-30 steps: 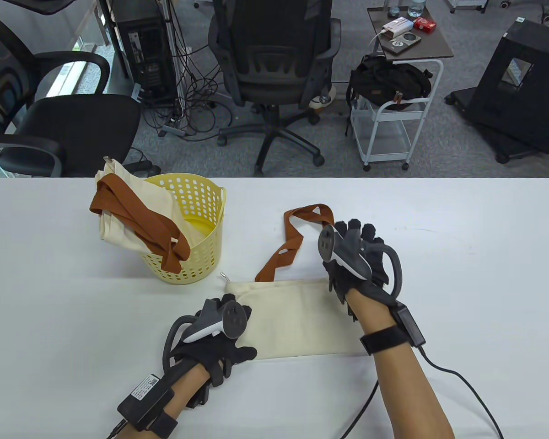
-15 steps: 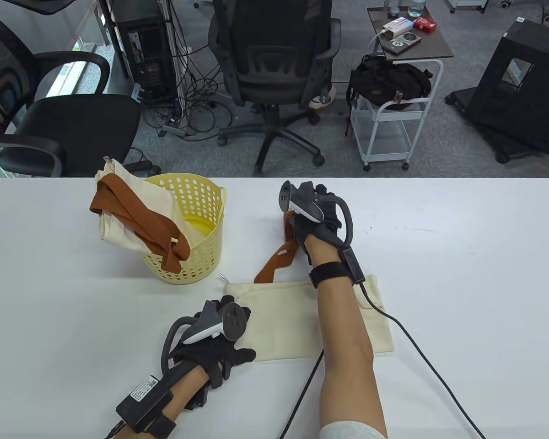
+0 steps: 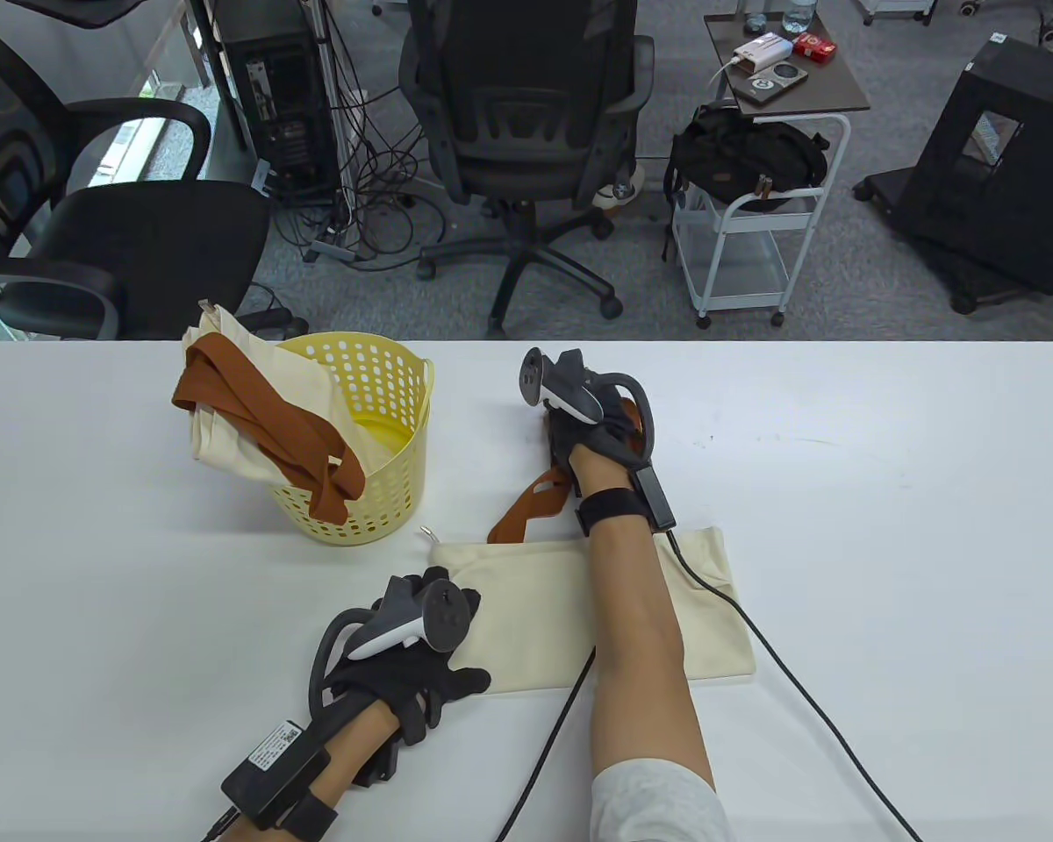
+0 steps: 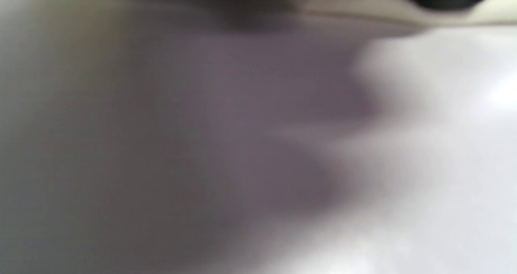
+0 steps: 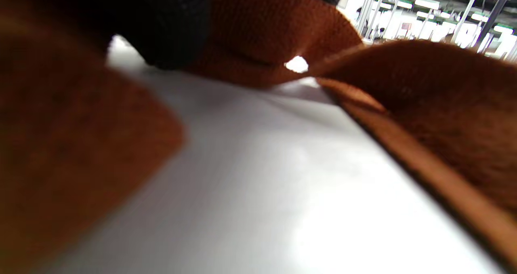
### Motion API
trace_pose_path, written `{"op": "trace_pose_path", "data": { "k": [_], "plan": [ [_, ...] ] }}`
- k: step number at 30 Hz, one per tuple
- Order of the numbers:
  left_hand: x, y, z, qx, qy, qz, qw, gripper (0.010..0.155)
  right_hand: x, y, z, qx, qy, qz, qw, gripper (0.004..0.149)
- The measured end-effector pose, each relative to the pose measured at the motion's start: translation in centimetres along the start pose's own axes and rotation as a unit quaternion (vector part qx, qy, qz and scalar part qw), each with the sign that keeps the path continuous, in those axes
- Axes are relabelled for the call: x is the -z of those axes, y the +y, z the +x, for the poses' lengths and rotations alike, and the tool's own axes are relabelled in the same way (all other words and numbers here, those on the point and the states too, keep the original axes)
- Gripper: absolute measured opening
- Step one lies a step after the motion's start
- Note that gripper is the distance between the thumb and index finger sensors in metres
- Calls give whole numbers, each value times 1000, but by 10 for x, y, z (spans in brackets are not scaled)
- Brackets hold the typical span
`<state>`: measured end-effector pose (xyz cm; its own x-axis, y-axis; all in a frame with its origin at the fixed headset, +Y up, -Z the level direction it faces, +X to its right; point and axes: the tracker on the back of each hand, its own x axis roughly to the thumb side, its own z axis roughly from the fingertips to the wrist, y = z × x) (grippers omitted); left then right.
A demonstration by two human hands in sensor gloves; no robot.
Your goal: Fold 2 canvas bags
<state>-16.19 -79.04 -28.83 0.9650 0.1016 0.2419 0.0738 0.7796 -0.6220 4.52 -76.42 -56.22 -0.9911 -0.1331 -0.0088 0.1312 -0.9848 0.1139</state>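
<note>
Right hand [image 3: 592, 421] reached from the bag [image 3: 526, 605] out to its straps [image 3: 531, 504] at 12 o'clock, fingers on them, grip unclear. Left hand [image 3: 404, 667] presses flat on the bag's 9 o'clock end.

Two canvas bags, one flat on the worktop [image 3: 886, 491] (flat bag [image 3: 526, 596]) and one draped over the basket rim (draped bag [image 3: 228, 421]); one yellow perforated basket [image 3: 377, 491]; two gloved hands (left hand [image 3: 404, 667], right hand [image 3: 592, 421]); two office chairs behind the worktop (left chair [image 3: 140, 237], centre chair [image 3: 526, 132]).

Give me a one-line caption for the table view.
Right hand reaches the flat bag's brown straps; left hand rests on the bag.
</note>
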Motion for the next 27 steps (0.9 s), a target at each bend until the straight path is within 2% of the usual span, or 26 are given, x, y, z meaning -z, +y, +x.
{"op": "trace_pose_path", "data": {
  "k": [5, 9, 13, 17, 21, 24, 27],
  "plan": [
    [1, -2, -3, -12, -5, -2, 1000, 91, -25, -22, -14, -8, -17, -58, 998, 39],
    [1, -3, -3, -16, -4, -2, 1000, 91, -64, -51, -30, 7, -43, -113, 993, 40],
    [1, -3, -4, -19, -4, -3, 1000, 91, -127, -80, -51, 54, -89, -155, 982, 42],
    [1, -3, -4, -22, -3, -4, 1000, 91, -192, -92, -64, 94, -133, -153, 975, 42],
    [1, -3, -4, -21, -1, -4, 1000, 91, -252, -85, -73, 148, -186, -114, 965, 43],
    [0, -2, -3, -20, -1, -3, 1000, 91, -283, -69, -75, 152, -210, -96, 961, 43],
    [0, -2, -3, -19, -1, -2, 1000, 91, -308, -45, -75, 184, -257, -77, 946, 43]
  ]
}}
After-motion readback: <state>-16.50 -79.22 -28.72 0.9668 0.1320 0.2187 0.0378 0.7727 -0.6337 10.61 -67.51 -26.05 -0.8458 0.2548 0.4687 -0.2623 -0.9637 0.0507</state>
